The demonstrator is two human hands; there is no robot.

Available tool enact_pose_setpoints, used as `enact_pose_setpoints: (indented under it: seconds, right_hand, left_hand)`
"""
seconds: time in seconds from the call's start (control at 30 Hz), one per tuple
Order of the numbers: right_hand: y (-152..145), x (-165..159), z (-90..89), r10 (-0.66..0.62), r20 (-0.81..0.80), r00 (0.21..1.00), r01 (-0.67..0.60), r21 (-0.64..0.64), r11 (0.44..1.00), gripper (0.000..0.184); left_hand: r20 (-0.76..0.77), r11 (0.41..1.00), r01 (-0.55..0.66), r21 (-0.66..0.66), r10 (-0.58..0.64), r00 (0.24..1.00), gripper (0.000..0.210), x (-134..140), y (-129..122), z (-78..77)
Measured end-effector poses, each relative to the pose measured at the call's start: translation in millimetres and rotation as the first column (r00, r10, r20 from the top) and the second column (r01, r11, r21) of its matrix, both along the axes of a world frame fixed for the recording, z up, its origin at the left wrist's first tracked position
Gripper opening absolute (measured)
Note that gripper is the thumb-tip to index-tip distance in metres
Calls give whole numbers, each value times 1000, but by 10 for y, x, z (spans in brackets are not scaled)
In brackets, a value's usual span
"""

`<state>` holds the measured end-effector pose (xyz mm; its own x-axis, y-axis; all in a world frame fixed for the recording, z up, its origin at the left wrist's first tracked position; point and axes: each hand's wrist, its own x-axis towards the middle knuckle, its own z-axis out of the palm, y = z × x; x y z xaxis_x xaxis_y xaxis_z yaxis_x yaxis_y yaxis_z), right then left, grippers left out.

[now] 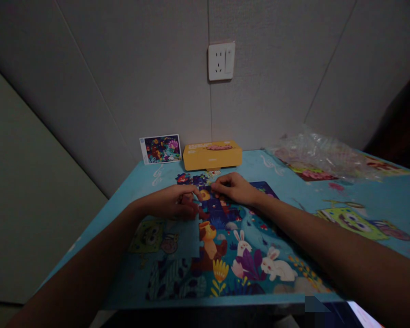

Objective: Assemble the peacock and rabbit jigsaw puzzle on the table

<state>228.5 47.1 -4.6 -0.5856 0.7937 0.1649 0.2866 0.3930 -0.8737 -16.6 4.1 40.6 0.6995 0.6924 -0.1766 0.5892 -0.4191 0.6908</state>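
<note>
A partly joined jigsaw puzzle (246, 237) lies on the table, with white rabbits, a brown bear and flowers in its picture. My left hand (176, 202) is at its left edge; the index fingertip touches the puzzle beside a round yellow shape, and the other fingers are curled under. Whatever those fingers hold, if anything, is hidden in shadow. My right hand (237, 189) rests over the upper part, thumb and index finger pinched on a puzzle piece that is mostly covered. Several loose puzzle pieces (193, 179) lie just beyond both hands.
Against the wall stand a picture card (162, 149) and a yellow box (212, 157). Crumpled clear plastic (323, 152) covers colourful sheets at the back right. The blue tablecloth (126, 182) has cartoon prints. A socket (221, 61) is set in the wall.
</note>
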Motion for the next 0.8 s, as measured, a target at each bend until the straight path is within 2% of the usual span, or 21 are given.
enact_pose_setpoints:
  seconds: [0.13,0.27,0.6,0.8]
  right_hand:
    - [-19,-3,16,12,-6,1000,-12,-12,1000,39]
    - [-15,-1,7,7,14,1000,-7,2,1000,39]
    - [-17,-5,13,-12,19,1000,13,-29,999,37]
    - [-12,-1,5,-9,15,1000,9,-24,1000,35]
  left_hand:
    - [138,995,-17,-98,30,990,31,15,3,-31]
    - [226,962,-42,-270,106,968,35,34,-14,-36]
    - [75,927,-163,-338,199,977,45,51,8,-66]
    - [51,925,-118,-360,146,988,44,8,-1,8]
